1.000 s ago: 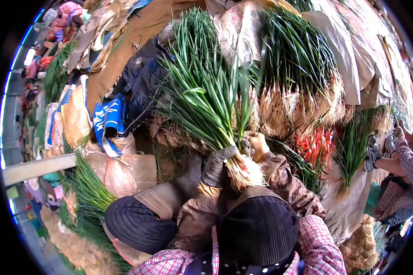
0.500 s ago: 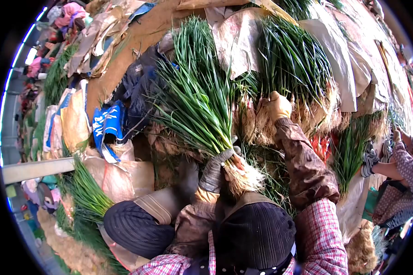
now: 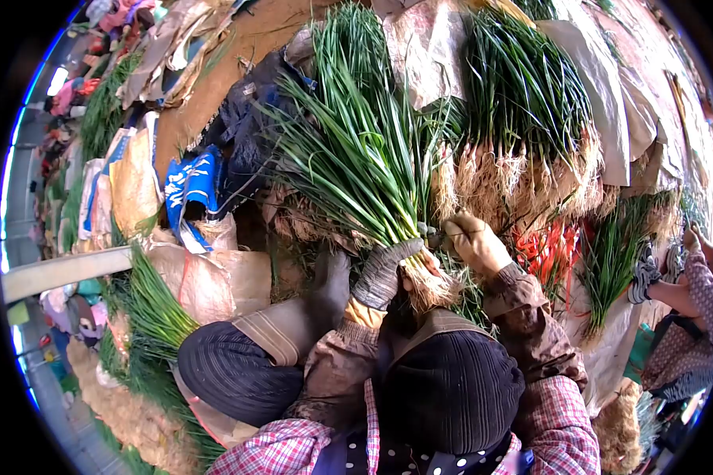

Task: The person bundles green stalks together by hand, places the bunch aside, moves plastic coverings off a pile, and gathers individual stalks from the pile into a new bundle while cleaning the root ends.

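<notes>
My left hand point(image 3: 386, 273), in a dark grey glove, is wrapped round a bunch of spring onions point(image 3: 372, 178) near its root end. The long green leaves fan up and to the left, and the pale roots point(image 3: 430, 286) stick out below the fist. My right hand point(image 3: 477, 243), in a light-coloured glove, is just right of the bunch with fingers curled together; what they pinch is too small to make out. Beyond it lies a pile of spring onions point(image 3: 523, 95), leaves away from me and roots towards me.
Red ties point(image 3: 548, 253) lie right of my right hand. A loose bunch of greens point(image 3: 610, 261) is farther right, near another person's foot point(image 3: 643, 273). On the left are a blue printed bag point(image 3: 192, 188), a pale bar point(image 3: 67, 273) and more greens point(image 3: 157, 305).
My right hand has come away from the roots of the pile, down and towards the bunch. The left hand keeps its grip on the bunch. The view has shifted slightly.
</notes>
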Demonstrator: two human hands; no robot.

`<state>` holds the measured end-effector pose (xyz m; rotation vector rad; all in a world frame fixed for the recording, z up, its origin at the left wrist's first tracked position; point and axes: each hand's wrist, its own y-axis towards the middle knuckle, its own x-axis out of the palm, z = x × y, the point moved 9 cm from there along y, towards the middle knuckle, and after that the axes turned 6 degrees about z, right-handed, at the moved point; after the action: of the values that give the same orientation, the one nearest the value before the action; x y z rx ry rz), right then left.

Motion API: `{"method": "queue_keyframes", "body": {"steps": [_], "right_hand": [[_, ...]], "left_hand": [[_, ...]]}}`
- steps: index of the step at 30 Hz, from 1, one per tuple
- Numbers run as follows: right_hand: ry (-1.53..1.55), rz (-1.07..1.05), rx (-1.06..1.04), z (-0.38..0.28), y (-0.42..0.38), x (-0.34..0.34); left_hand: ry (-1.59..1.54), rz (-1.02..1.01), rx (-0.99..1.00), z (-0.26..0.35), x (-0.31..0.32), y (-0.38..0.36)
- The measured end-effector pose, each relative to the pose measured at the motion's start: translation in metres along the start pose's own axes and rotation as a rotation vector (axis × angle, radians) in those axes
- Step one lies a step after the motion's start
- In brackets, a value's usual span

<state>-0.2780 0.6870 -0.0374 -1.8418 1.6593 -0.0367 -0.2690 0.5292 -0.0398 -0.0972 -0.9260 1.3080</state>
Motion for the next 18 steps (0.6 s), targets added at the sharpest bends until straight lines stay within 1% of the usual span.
{"method": "queue_keyframes", "body": {"steps": [1, 2, 3, 5, 6, 8, 9, 10, 11, 13, 14, 17, 18], "right_hand": [[-0.04, 0.141, -0.126, -0.026, -0.001, -0.012], [-0.02, 0.189, -0.243, -0.028, 0.005, -0.007], [0.025, 0.158, -0.236, -0.034, 0.01, 0.001], [0.095, 0.174, -0.124, -0.028, 0.02, 0.01], [0.191, 0.211, -0.131, -0.025, 0.022, 0.015], [-0.069, 0.318, -0.263, -0.04, 0.017, 0.009], [-0.201, 0.372, -0.324, -0.052, 0.012, 0.007], [-0.333, 0.335, -0.328, -0.058, 0.006, 0.007], [-0.408, 0.352, -0.361, -0.059, 0.004, 0.007], [-0.557, 0.379, -0.428, -0.061, 0.001, 0.01], [-0.587, 0.4, -0.499, -0.063, 0.0, 0.011], [0.162, 0.431, -0.366, -0.029, 0.011, 0.007], [0.443, 0.373, -0.041, 0.005, 0.025, 0.016]], "left_hand": [[0.03, 0.026, 0.039, 0.005, 0.001, -0.002], [0.059, 0.052, 0.078, 0.011, 0.002, -0.004], [0.089, 0.077, 0.118, 0.017, 0.004, -0.006], [0.084, 0.095, 0.103, 0.015, 0.002, -0.007], [0.081, 0.1, 0.096, 0.011, -0.002, -0.003], [0.041, 0.124, 0.101, 0.007, -0.006, -0.001], [0.115, 0.125, 0.165, 0.019, -0.002, -0.007], [0.119, 0.099, 0.129, 0.004, -0.012, 0.001], [0.122, 0.071, 0.093, 0.001, -0.01, 0.006], [0.113, 0.03, 0.102, -0.001, -0.007, 0.003], [0.089, 0.012, 0.08, 0.004, -0.001, 0.0], [-0.019, -0.039, -0.047, 0.007, 0.013, -0.005], [-0.112, -0.038, -0.039, 0.003, 0.011, -0.001]]}}
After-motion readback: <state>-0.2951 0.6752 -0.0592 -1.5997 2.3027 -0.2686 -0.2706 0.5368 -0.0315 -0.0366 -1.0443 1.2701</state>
